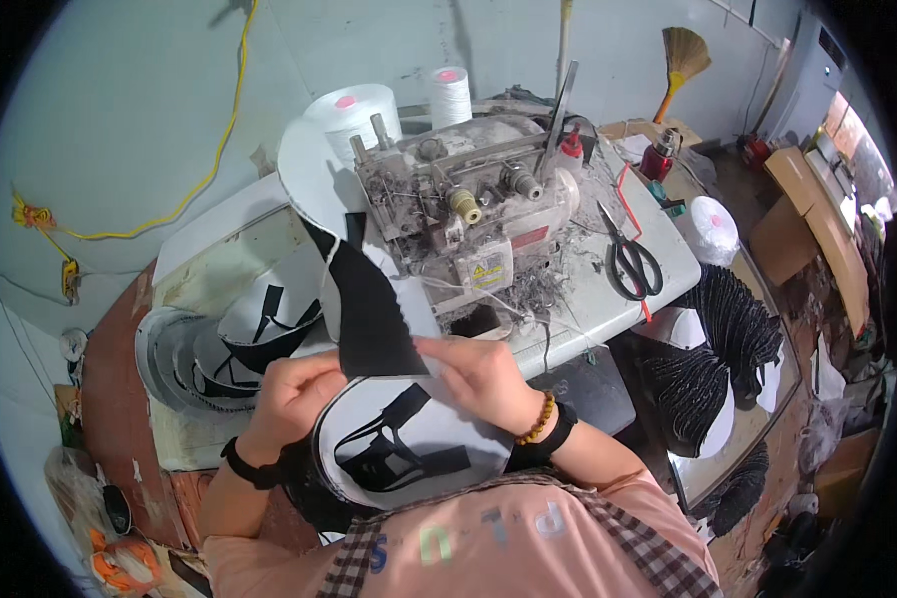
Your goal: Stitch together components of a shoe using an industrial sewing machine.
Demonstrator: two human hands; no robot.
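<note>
I see a black fabric piece (369, 309), curved with ragged edges, standing nearly upright in front of the sewing head. Just below it lies a rounded white fabric panel (409, 448) with black straps across its face, its upper rim touching the black piece.

1. My white sewing table (608, 299) fills the middle of the frame.
2. A dusty grey sewing machine (468, 214) sits on it at centre.
3. Black-handled scissors (630, 261) lie right of the machine, near the table's right edge.
4. Two white thread cones (354, 115) stand behind the machine, upper centre.
5. A stack of white and black cut pieces (219, 349) rests at the left.
6. A red bottle (656, 159) stands at the upper right.
</note>
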